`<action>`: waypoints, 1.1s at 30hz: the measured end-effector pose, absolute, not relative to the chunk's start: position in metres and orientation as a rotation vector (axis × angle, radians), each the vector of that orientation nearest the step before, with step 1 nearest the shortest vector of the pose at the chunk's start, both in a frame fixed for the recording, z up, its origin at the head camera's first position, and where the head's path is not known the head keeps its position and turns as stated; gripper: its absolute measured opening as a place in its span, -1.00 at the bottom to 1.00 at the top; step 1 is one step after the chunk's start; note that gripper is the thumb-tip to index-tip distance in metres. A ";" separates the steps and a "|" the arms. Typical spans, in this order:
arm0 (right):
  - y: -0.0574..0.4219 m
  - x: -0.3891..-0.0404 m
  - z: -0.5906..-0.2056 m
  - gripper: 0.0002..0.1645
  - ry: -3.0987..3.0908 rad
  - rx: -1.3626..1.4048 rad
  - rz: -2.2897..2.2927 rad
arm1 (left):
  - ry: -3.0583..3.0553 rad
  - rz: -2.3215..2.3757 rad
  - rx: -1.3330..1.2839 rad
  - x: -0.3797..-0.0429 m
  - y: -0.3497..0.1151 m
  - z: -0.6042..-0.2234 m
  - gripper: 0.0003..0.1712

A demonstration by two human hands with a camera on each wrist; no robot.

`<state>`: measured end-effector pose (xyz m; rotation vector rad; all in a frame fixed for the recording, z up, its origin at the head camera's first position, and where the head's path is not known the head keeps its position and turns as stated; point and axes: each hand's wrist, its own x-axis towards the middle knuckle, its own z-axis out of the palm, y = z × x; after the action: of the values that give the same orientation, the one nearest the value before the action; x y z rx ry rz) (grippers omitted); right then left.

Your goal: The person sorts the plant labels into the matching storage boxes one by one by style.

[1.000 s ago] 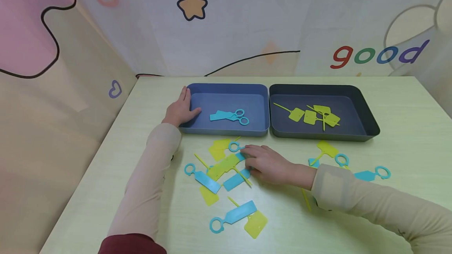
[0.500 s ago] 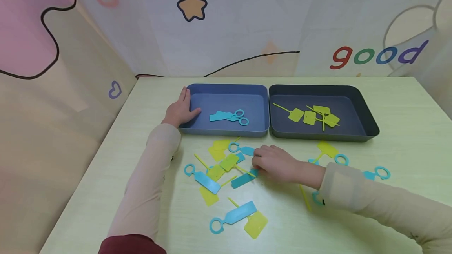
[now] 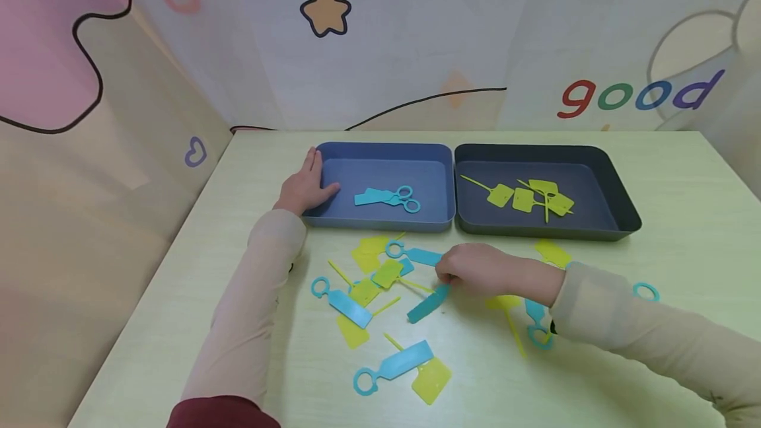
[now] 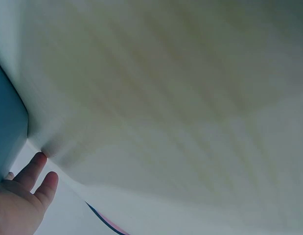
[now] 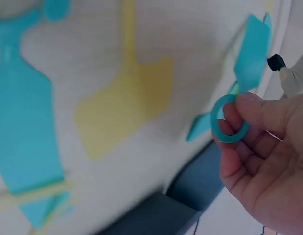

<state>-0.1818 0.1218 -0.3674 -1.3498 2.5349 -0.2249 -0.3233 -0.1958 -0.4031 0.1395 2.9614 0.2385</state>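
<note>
Between thumb and fingers my right hand (image 3: 478,269) pinches a blue plastic tag (image 3: 428,304) at its ring end; the right wrist view shows the ring (image 5: 218,128) at the fingertips. The blade of this tag hangs down-left over the table. My left hand (image 3: 304,185) rests on the left wall of the blue tray (image 3: 380,223), straight fingers at the rim and thumb over the inside. Two blue ring tags (image 3: 380,197) lie in that tray. In the dark tray (image 3: 547,230) beside it lie several yellow tags with thin stems (image 3: 501,195).
Left of my right hand, blue tags (image 3: 351,309) and yellow tags (image 3: 388,274) lie in an overlapping heap. Nearer the front, a blue tag (image 3: 406,360) crosses a yellow one (image 3: 431,378). More tags (image 3: 553,253) lie around and partly under my right forearm.
My right hand has drawn to the right, pulling the blue tag out from the heap and tilting its blade. A yellow tag in the heap shifted. My left hand stayed in place.
</note>
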 end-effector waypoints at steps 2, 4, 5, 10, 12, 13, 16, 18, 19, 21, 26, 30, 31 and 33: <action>0.122 -0.185 -0.358 -0.71 2.504 -1.322 -0.200 | 2.964 0.237 0.135 -0.324 -0.196 -0.403 0.00; 0.121 -0.188 -0.349 -0.69 2.474 -1.288 -0.192 | 2.965 0.238 0.132 -0.324 -0.195 -0.403 0.01; 0.120 -0.190 -0.344 -0.67 2.460 -1.274 -0.198 | 2.966 0.240 0.130 -0.324 -0.195 -0.403 0.01; 0.115 -0.201 -0.320 -0.61 2.450 -1.211 -0.263 | 2.966 0.246 0.142 -0.325 -0.196 -0.403 0.01; 0.113 -0.206 -0.313 -0.62 2.487 -1.199 -0.298 | 2.962 0.251 0.143 -0.324 -0.195 -0.403 0.01; 0.111 -0.209 -0.311 -0.63 2.512 -1.198 -0.318 | 2.961 0.251 0.142 -0.324 -0.195 -0.402 0.01; 0.107 -0.220 -0.309 -0.61 2.601 -1.181 -0.424 | 2.952 0.252 0.140 -0.322 -0.194 -0.400 0.00; 0.102 -0.227 -0.310 -0.60 2.662 -1.144 -0.525 | 2.951 0.248 0.140 -0.320 -0.193 -0.399 0.00; 0.100 -0.231 -0.311 -0.59 2.685 -1.113 -0.580 | 2.952 0.243 0.140 -0.320 -0.193 -0.399 0.00; 0.095 -0.239 -0.315 -0.61 2.717 -1.039 -0.696 | 2.952 0.244 0.139 -0.319 -0.193 -0.399 0.00; 0.082 -0.260 -0.327 -0.72 2.695 -0.734 -0.969 | 2.957 0.247 0.132 -0.320 -0.194 -0.400 0.00; 0.073 -0.274 -0.339 -0.73 2.592 -0.429 -1.185 | 2.958 0.252 0.128 -0.321 -0.194 -0.401 0.00; 0.072 -0.277 -0.343 -0.73 2.560 -0.346 -1.246 | 2.956 0.257 0.126 -0.321 -0.194 -0.400 0.00; 0.070 -0.284 -0.349 -0.73 2.505 -0.197 -1.351 | 2.956 0.262 0.128 -0.322 -0.194 -0.400 0.00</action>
<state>-0.2836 0.0703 -0.3494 -0.1971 2.5047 -1.3507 -0.3216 -0.1941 -0.4005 0.1284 2.9564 0.2616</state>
